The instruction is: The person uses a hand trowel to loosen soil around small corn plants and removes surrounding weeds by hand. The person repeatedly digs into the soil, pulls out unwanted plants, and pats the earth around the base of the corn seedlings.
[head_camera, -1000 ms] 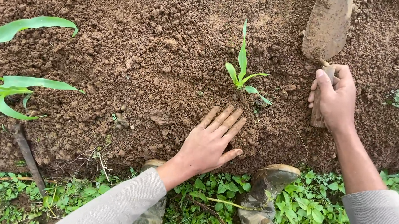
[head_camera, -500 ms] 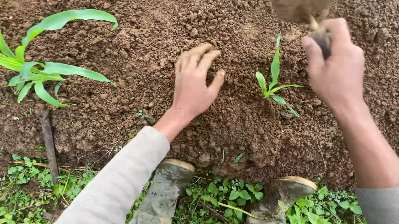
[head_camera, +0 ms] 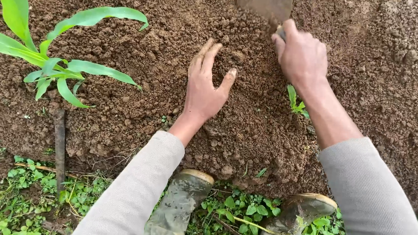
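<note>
Left hand (head_camera: 205, 85) lies flat on the loose soil (head_camera: 137, 82), fingers apart — holding nothing. Right hand (head_camera: 301, 55) is closed around a trowel (head_camera: 264, 2), blade up-slope; a small seedling (head_camera: 295, 102) shows just beside its wrist.

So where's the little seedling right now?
In the head view, the small seedling stands in the loose brown soil right of centre, half hidden under the right forearm, just below the right hand gripping the trowel.
</note>
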